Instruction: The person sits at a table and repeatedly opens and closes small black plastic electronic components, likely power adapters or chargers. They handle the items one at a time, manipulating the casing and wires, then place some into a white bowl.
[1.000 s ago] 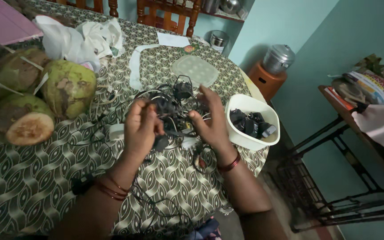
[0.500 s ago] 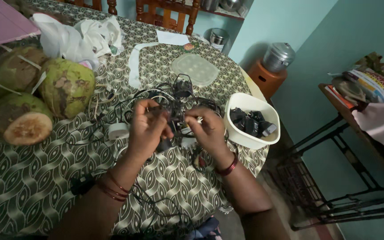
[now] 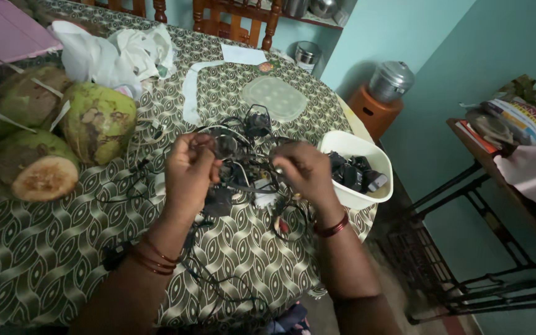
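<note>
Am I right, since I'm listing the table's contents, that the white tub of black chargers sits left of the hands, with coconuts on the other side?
Not quite: the head view shows the white tub right of the hands, and the coconuts on the left.

We saw three green coconuts [image 3: 63,136] at the left of the patterned tablecloth [image 3: 44,248], one with its top cut open, and a crumpled white cloth [image 3: 119,53] behind them. A steel pot [image 3: 391,80] stood on an orange stool [image 3: 376,111] by the teal wall.
</note>
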